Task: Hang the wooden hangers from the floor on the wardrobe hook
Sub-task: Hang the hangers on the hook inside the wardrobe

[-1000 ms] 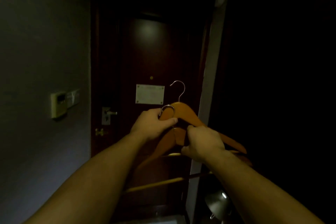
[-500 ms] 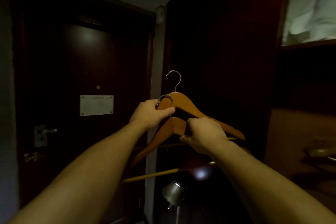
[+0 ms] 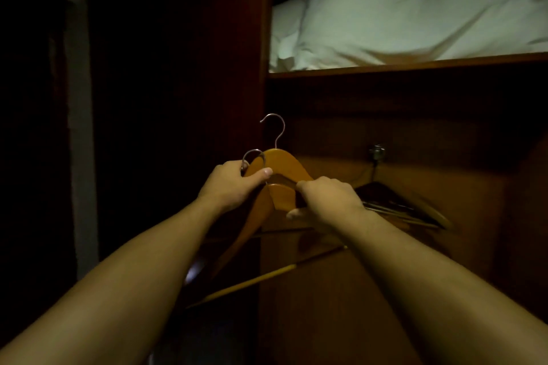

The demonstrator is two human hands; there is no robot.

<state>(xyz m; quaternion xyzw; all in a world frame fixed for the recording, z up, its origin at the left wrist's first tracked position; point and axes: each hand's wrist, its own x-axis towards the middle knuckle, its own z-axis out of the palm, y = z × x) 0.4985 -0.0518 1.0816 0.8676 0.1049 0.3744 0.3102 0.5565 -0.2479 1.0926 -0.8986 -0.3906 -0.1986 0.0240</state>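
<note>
I hold two wooden hangers in front of the open wardrobe. My left hand (image 3: 234, 184) grips the nearer wooden hanger (image 3: 283, 197) at its neck, thumb by its metal hook. My right hand (image 3: 327, 201) grips the right shoulder of the rear wooden hanger (image 3: 289, 164), whose hook (image 3: 274, 127) points up. A small metal wardrobe hook (image 3: 376, 152) is fixed on the wardrobe's back panel, up and to the right of my hands. Below it more hangers (image 3: 406, 209) hang, dim and blurred.
A shelf (image 3: 415, 65) above the hook carries white pillows (image 3: 415, 12). A dark wardrobe side panel (image 3: 178, 98) stands to the left, with a pale wall strip (image 3: 78, 127) beyond it. The lower wardrobe interior is dim.
The view has swung right from the room door to the wardrobe interior. Both hands keep the same grip on the hangers, which now sit in front of the wardrobe's back panel.
</note>
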